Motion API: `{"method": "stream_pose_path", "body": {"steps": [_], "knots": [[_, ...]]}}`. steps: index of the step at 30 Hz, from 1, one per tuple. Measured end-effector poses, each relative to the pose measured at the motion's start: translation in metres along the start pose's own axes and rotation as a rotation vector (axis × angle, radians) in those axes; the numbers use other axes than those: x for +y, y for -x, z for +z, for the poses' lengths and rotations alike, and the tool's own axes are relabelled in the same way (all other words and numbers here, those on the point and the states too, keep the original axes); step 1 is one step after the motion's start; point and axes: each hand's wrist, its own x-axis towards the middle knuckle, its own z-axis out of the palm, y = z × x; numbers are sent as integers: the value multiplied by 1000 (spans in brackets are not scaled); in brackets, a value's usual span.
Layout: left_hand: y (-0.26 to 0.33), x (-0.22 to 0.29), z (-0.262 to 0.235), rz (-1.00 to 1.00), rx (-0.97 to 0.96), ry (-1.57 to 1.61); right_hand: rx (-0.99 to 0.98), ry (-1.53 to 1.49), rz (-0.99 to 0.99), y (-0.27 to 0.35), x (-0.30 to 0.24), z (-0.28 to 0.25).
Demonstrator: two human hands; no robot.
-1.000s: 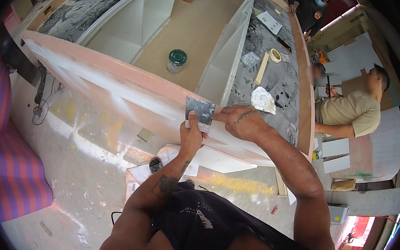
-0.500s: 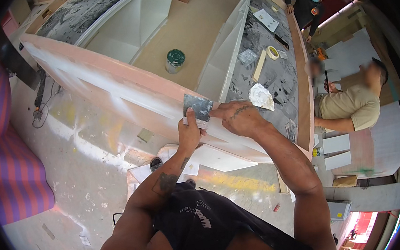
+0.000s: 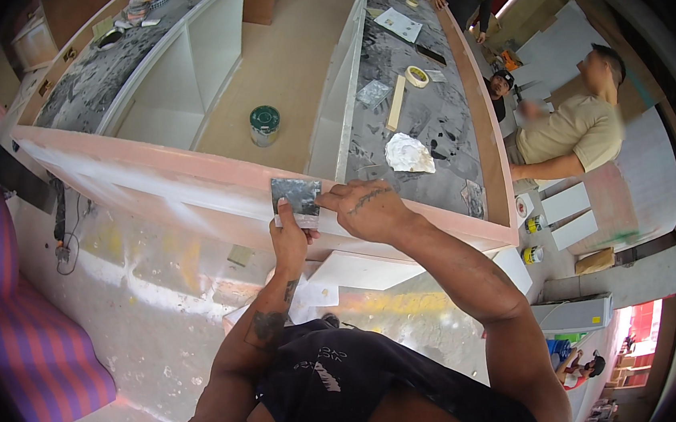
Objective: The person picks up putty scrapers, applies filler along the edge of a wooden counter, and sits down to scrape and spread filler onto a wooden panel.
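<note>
"Where is your plate [image 3: 302,194]?"

"Between your hands, over the pink panel [image 3: 149,161]. Your left hand [image 3: 289,239] pinches its lower part, thumb on the face."

"And your right hand [image 3: 368,211]?"

"Curled at the plate's right edge; whether it pinches anything, I can't tell you."

"Beyond your hands?"

"A white lump [image 3: 408,153] on the grey counter [image 3: 449,181], then a can [image 3: 264,129] behind the panel."

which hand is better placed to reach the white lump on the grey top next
Probably the right hand: it is nearer the white lump, while the left hand grips the dark square plate. Whether the right hand holds something too is unclear.
</note>
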Motion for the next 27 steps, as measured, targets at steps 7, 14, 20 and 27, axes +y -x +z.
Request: {"method": "stream_pose_path", "body": {"steps": [7,14,20,27], "knots": [[48,29,9,70,-55,-42,374,-369,31,81,16,-9],[79,-1,-7,67,-25,-308,232,-791,476,211,28,135],[136,-17,-7,66,-70,-456,253,-1021,569,283,-19,231],[170,-34,39,-54,-182,-523,424,-1054,599,303,-37,231]]}}
